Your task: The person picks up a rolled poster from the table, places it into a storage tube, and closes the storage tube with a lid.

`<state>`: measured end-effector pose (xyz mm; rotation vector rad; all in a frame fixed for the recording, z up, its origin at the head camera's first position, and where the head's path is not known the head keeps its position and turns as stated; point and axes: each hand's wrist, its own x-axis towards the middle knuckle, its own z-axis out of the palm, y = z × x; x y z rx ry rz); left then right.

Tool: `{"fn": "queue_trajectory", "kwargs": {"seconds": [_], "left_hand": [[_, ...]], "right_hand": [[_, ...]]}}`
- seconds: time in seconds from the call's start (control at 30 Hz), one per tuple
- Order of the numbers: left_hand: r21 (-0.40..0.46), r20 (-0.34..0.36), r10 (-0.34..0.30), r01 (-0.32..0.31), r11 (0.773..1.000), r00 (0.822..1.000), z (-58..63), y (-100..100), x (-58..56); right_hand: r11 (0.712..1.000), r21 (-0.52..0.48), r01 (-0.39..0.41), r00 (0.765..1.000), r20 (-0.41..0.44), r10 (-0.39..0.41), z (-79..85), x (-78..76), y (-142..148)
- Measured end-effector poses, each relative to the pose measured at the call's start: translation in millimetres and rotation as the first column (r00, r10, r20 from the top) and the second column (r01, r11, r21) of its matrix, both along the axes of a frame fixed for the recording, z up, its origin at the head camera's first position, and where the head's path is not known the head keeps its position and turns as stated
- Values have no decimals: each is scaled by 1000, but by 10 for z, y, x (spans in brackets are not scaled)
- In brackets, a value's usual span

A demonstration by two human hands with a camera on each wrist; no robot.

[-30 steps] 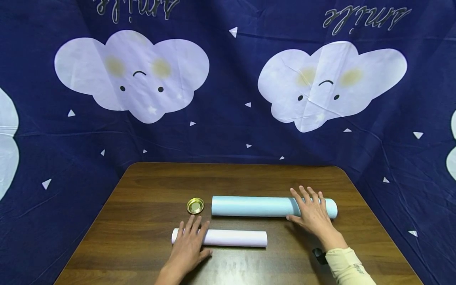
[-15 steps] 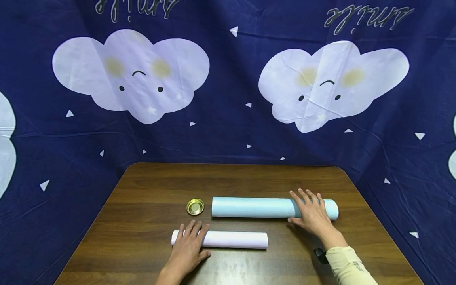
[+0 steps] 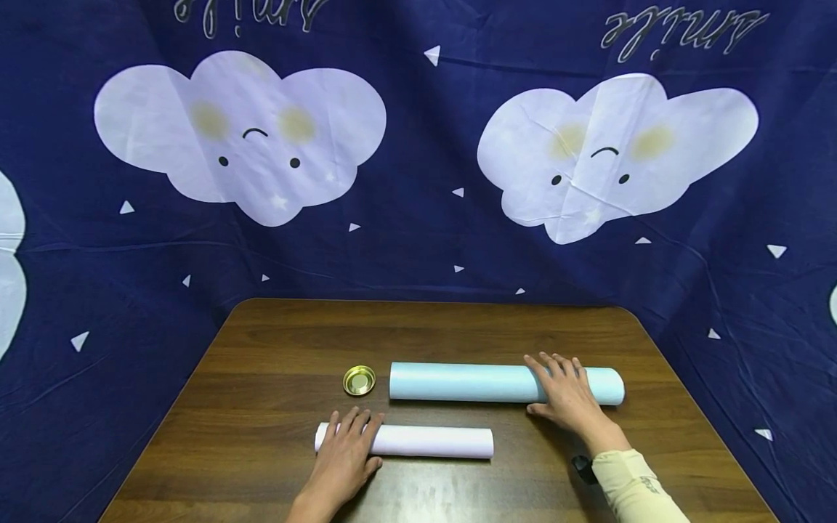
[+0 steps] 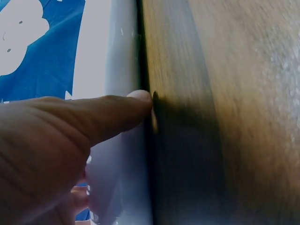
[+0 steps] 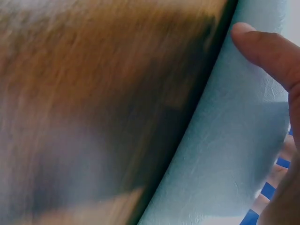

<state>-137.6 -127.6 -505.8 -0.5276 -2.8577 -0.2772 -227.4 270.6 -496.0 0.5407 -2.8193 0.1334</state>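
Across the near part of the table lies a white paper roll (image 3: 434, 442). My left hand (image 3: 343, 459) grips its left end, fingers over the top and far side. In the left wrist view, the thumb (image 4: 115, 112) lies across the roll's near side. Farther back rests a longer, thicker light blue tube (image 3: 458, 383), roughly parallel to it. My right hand (image 3: 570, 398) holds it toward the right end, with fingertips over the far side. The right wrist view has that thumb (image 5: 267, 51) against the tube's surface.
A round gold metal lid (image 3: 359, 380) sits just left of the blue tube, behind the white roll. Everything lies on a brown wooden table (image 3: 275, 341) with rounded far corners. A navy cloth (image 3: 418, 247) printed with clouds hangs behind it.
My right hand has shifted slightly left and nearer along the blue tube, its fingers bending more over it. The left thumb has drawn in closer to the white roll.
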Motion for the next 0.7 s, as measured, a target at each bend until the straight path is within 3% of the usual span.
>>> {"fn": "queue_trajectory", "kwargs": {"seconds": [0.7], "left_hand": [[-34, -86, -13, 10, 999, 996, -32, -1, -28]], "right_hand": [[1000, -5, -16, 1000, -26, 16, -129, -73, -34]]}}
